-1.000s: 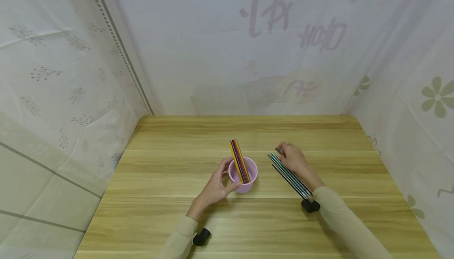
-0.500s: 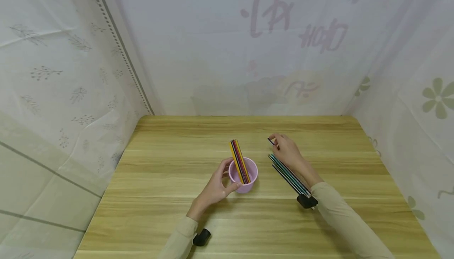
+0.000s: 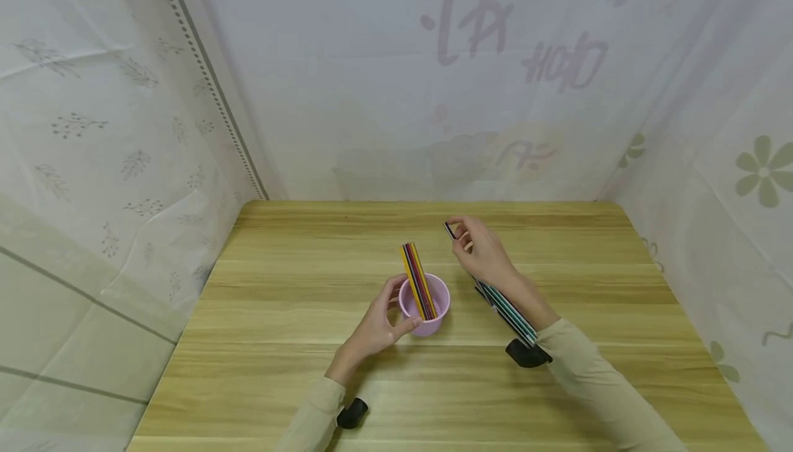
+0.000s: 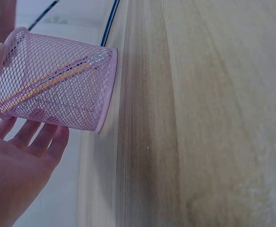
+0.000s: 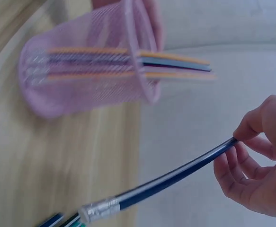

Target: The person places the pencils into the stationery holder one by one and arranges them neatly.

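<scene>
A pink mesh cup (image 3: pixel 425 309) stands mid-table with several coloured pencils (image 3: pixel 418 280) leaning in it. My left hand (image 3: pixel 379 325) curls round the cup's left side, thumb at its front; in the left wrist view the fingers (image 4: pixel 38 142) lie under the pink mesh cup (image 4: pixel 52 87). My right hand (image 3: pixel 480 249) is raised to the right of the cup and pinches a dark blue pencil (image 3: pixel 449 230) near its far end. The right wrist view shows that dark blue pencil (image 5: pixel 171 177), with a silver band, between my fingertips (image 5: pixel 251 135). A row of pencils (image 3: pixel 506 309) lies on the table under my right forearm.
The wooden table (image 3: pixel 310 259) is walled in by pale printed cloth (image 3: pixel 111 128) at the left, back and right. A black wrist camera mount (image 3: pixel 351 413) sits on my left wrist, another black mount (image 3: pixel 525 354) on my right.
My right hand has lifted one dark pencil off the row on the table and carried it up and left, nearer the cup. The left hand and cup have stayed put.
</scene>
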